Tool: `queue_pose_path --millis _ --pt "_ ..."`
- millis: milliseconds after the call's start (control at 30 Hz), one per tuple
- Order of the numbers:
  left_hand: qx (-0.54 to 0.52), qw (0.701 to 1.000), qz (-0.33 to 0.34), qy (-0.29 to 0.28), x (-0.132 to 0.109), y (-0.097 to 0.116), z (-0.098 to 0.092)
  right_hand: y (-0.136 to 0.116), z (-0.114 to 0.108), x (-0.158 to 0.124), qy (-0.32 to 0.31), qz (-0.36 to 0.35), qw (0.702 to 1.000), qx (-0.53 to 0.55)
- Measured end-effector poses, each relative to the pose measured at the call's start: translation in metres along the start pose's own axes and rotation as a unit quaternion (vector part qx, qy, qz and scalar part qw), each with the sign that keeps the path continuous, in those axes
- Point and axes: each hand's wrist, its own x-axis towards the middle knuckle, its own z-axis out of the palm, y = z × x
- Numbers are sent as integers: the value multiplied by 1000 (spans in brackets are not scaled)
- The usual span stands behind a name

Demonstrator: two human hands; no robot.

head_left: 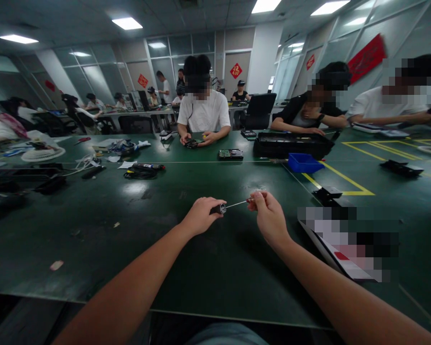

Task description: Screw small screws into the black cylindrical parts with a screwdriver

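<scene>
My left hand (202,214) is closed round a small dark cylindrical part (219,209), its round end turned to the right. My right hand (267,213) pinches the reddish handle of a screwdriver (237,204). The thin metal shaft points left, and its tip is at the round end of the part; whether it touches cannot be made out. Both hands are above the green table (187,268), near its middle.
A blue bin (303,163) and a long black case (292,145) lie beyond my right hand. Bundled black cables (143,171) are at the back left. A tilted white panel (350,261) lies right of my right forearm. A person (204,112) sits opposite.
</scene>
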Motion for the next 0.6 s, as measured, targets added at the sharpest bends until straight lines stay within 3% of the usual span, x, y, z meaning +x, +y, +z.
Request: queue_pose_path --millis 400,600 --pt "3 1000 0 -2 -1 -6 7 -11 -2 -3 -61 -84 986 -131" --pt "9 1000 -7 -5 0 -7 9 -12 -3 -1 -45 -98 980 -168"
